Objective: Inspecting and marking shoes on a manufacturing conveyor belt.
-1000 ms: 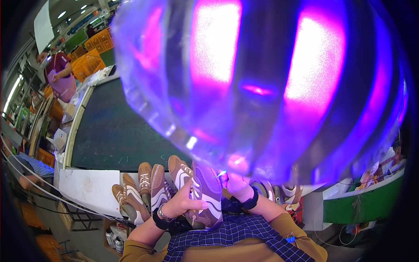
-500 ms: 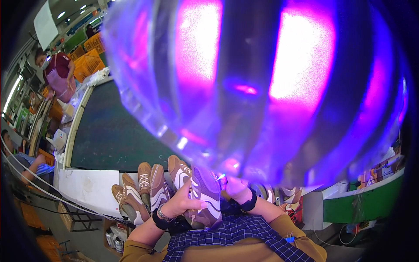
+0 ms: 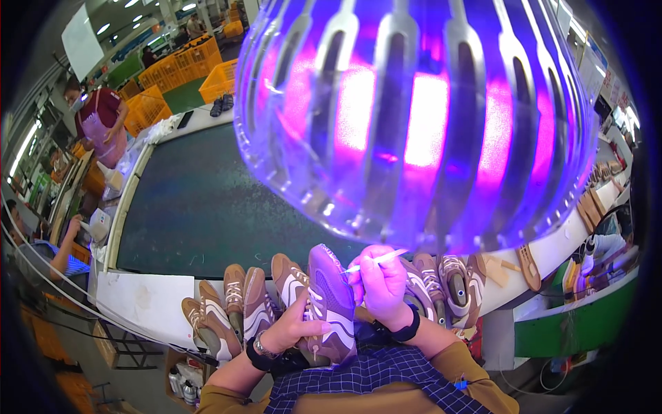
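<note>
A brown sneaker (image 3: 334, 314) with white wavy side stripes stands tilted over my lap, toe pointing away, tinted purple by the lamp light. My left hand (image 3: 291, 330) is wrapped around its side, with the thumb lying across the side panel. Between the fingers of my right hand (image 3: 381, 286) is a slim white pen-like tool (image 3: 390, 256), its tip close to or touching the shoe's toe area; I cannot tell which. More brown-and-white sneakers (image 3: 256, 307) stand in a row left of the held one, and others (image 3: 460, 286) to the right of my right hand.
A large slotted lamp (image 3: 427, 200), glowing purple and pink, hangs low above my hands. Behind the shoes lies a dark green conveyor belt (image 3: 207, 200). A wooden-handled brush-like tool (image 3: 529, 268) rests on the white ledge at right. Co-workers (image 3: 103, 124) are at the left.
The lamp appears higher and smaller in view, uncovering my right hand and the white tool. My left hand keeps its hold on the sneaker. A seated co-worker at left has raised an arm.
</note>
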Tool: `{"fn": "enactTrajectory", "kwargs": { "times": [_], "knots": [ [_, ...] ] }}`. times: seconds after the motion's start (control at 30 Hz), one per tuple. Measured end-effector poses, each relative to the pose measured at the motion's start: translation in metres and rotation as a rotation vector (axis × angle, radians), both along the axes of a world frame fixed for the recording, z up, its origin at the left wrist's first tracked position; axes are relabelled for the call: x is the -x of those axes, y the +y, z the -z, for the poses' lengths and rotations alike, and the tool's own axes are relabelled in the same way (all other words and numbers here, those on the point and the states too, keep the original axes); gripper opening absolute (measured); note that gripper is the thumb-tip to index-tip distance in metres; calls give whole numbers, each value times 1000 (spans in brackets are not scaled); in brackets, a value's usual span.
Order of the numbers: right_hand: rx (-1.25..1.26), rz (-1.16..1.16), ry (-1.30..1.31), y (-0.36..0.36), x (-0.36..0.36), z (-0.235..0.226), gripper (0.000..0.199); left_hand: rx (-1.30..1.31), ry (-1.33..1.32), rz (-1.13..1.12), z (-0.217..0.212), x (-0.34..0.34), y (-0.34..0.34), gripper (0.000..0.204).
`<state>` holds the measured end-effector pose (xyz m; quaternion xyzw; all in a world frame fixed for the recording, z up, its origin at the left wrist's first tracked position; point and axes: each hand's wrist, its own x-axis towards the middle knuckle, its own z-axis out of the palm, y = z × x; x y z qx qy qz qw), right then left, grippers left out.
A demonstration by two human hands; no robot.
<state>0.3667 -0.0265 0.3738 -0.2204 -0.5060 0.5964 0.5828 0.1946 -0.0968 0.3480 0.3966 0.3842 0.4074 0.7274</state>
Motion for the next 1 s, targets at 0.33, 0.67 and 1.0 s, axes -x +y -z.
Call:
{"fn": "enactTrajectory", "kwargs": {
  "times": [0.33,0.67,1.0],
  "knots": [
    [50,0,-150,4,9,-5,9,20,32,-15,-9,2,-4,75],
    [101,10,-144,4,7,-2,10,-1,-29,-21,3,1,-2,72],
    [292,-51,-314,17,-63,33,25,147,-402,-231,45,23,-32,77]
  ]
}}
